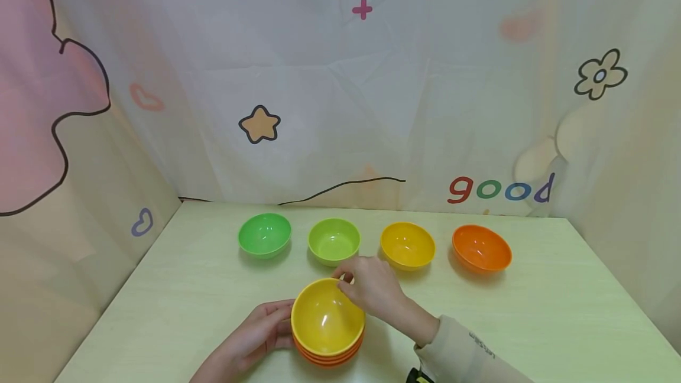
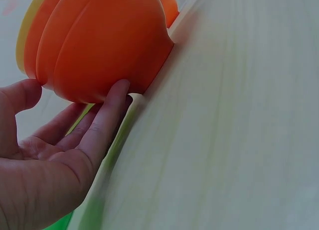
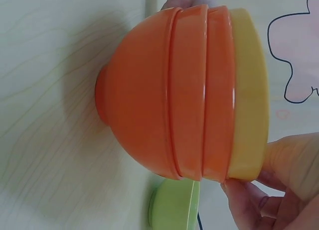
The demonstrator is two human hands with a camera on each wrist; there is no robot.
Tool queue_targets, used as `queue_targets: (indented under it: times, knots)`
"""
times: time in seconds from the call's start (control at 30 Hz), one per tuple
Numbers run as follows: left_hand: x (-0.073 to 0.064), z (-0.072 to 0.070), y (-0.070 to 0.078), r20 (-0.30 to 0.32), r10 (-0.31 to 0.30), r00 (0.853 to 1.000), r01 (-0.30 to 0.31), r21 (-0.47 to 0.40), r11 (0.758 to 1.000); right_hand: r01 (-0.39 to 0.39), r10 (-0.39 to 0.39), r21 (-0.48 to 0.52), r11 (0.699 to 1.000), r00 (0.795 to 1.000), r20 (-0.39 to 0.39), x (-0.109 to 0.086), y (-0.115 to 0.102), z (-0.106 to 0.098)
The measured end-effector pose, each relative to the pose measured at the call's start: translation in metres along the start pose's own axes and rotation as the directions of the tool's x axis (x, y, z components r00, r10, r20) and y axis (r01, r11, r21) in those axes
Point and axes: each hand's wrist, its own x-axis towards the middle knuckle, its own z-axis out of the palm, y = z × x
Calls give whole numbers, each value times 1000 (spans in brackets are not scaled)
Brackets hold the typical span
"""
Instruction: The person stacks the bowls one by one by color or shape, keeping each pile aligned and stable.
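Note:
A yellow bowl tops a stack of several orange bowls standing on the table's near side. At the far right of the stack's rim, my right hand pinches the yellow bowl's edge between thumb and fingers. My left hand rests against the stack's left side. In the left wrist view its fairly straight fingers touch the lower orange wall, and its thumb lies near the upper rims. The right wrist view shows the yellow bowl seated in the top orange one.
Behind the stack, a row of single bowls runs left to right: green, light green, yellow and orange. The light green and yellow ones sit close beyond my right hand. A printed curtain hangs behind the table.

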Motion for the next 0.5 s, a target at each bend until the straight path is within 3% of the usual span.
queue_targets:
  times: [0.27,0.5]
  knots:
    - [1,0,-1,4,2,1000,-2,-7,1000,10,-10,34,999,1000,9,-3,2,-1]
    - [1,0,-1,-3,-5,1000,5,2,1000,-40,31,149,988,998,58,-5,10,1]
